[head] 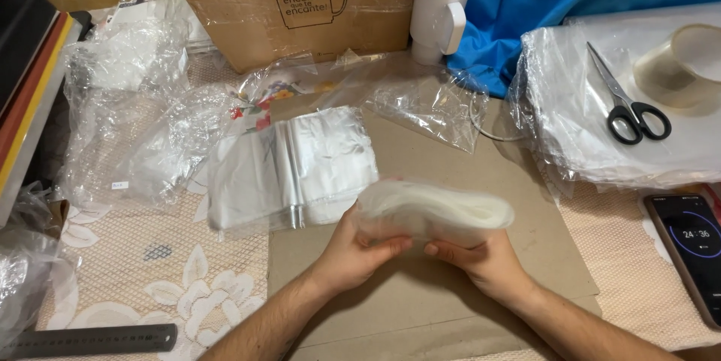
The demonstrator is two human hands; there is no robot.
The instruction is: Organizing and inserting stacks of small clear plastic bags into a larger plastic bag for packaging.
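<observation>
Step in hand: stack of clear bags (pixel 434 212) held above cardboard sheet (pixel 420 181), gripped underneath by left hand (pixel 353 252) and right hand (pixel 484 259). Next move judged: firm two-handed grip kept, edges squared. Second bag pile (pixel 293 166) just left.

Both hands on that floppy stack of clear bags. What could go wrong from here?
1. The bag stack is pinched only along its near edge by the left hand and right hand; slick sheets could fan out or slide off.
2. It could get mixed with the bag pile lying close behind it.
</observation>
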